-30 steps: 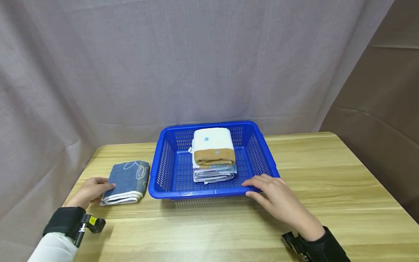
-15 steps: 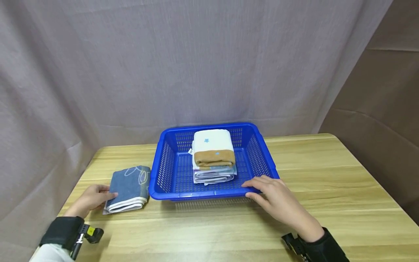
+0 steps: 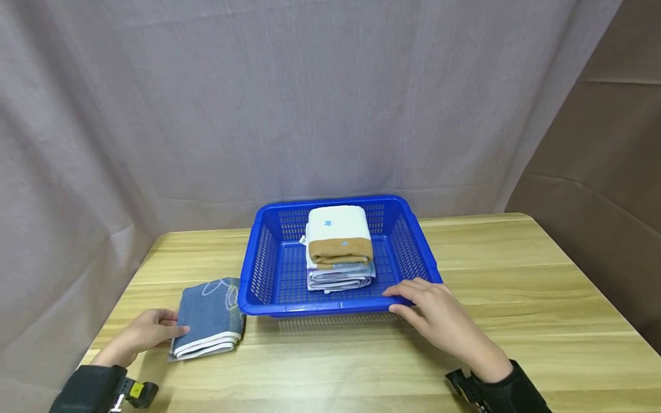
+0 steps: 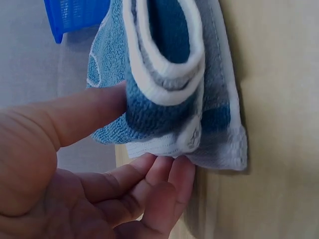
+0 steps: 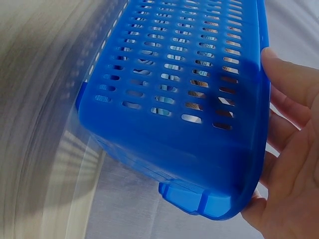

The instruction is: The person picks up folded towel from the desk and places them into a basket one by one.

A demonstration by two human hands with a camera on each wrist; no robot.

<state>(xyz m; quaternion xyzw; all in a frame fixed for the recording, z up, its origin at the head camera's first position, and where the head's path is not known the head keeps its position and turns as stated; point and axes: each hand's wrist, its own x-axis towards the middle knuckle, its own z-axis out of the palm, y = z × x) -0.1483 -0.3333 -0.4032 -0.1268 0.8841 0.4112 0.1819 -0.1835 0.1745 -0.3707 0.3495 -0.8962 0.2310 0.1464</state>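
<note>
A folded blue-grey towel [image 3: 208, 312] with white edges lies on the table left of the blue basket [image 3: 310, 308]. My left hand [image 3: 147, 332] pinches its left edge, thumb on top and fingers below; the left wrist view shows the towel's rolled fold [image 4: 164, 94] between them. On the front right corner of the basket, my right hand [image 3: 431, 307] grips the rim, thumb outside and fingers over the edge. Inside the basket stands a stack of folded towels, with a white and brown one [image 3: 341, 229] on top and a pale one [image 3: 342, 278] beneath.
The wooden table [image 3: 516, 298] extends to the right of the basket and in front of it. A grey curtain [image 3: 330, 103] hangs along the back and left. Brown cloth [image 3: 594, 166] covers the right side.
My left hand has drawn the blue-grey towel toward me and slightly to the right, so it now lies against the basket's front left corner. The right hand has stayed on the rim.
</note>
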